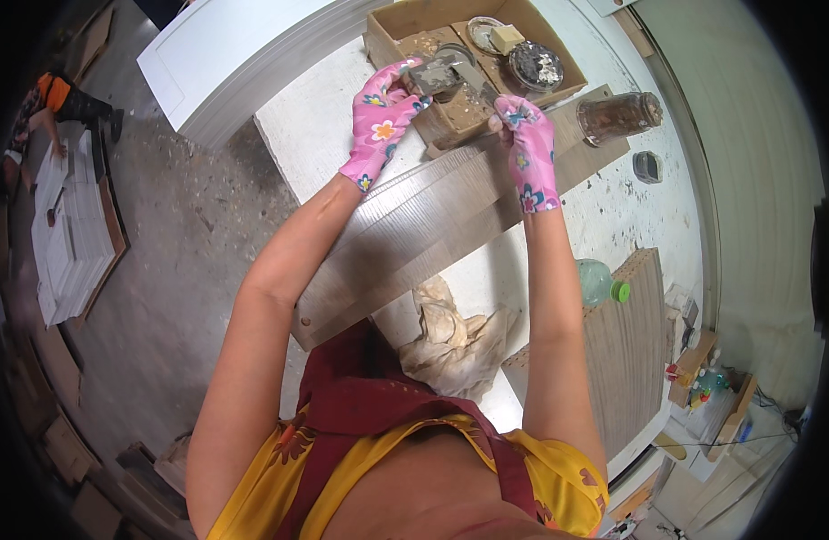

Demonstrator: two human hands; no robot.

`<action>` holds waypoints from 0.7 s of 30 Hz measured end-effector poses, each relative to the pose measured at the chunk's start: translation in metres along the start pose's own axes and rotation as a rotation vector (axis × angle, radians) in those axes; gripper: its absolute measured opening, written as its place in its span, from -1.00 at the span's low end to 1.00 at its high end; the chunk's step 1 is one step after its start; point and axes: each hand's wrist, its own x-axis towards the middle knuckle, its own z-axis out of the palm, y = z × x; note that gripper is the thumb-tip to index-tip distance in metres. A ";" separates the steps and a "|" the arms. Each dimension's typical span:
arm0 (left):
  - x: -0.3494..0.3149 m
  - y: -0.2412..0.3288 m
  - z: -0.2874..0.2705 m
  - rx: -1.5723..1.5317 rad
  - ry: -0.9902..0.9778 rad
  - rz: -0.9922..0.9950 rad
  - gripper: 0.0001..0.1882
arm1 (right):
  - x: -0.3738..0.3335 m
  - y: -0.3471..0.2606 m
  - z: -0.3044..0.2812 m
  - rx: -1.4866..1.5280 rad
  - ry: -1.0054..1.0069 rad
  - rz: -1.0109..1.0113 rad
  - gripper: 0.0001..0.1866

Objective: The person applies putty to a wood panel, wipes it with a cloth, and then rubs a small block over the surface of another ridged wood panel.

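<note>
Pink-gloved left hand (379,121) clamps putty knife (435,77); right hand (525,144) grips second blade (475,83) over cardboard box (392,25).

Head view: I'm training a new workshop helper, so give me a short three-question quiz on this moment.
1. True or false: both hands wear pink flowered gloves.
2. Where does the lying glass jar sit? A) in the cardboard box B) on the white worktop right of the box C) on the floor
3. Name what lies crumpled on the worktop near the person's body.

Key: 1 true, left hand and right hand. 2 B, beside the cardboard box. 3 a beige rag.
</note>
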 end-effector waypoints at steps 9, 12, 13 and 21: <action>-0.009 0.014 0.010 -0.068 -0.029 -0.047 -0.45 | -0.006 0.001 0.018 -0.034 -0.005 -0.052 -0.88; -0.011 0.012 0.008 -0.033 -0.009 -0.054 -0.46 | 0.001 0.006 0.009 0.001 0.045 -0.048 -0.86; -0.011 0.012 0.009 0.001 0.006 -0.055 -0.46 | 0.001 0.006 0.007 0.006 0.057 -0.050 -0.85; -0.013 0.022 0.016 0.001 0.009 -0.120 -0.46 | -0.009 0.009 0.009 -0.386 0.089 -0.748 -0.76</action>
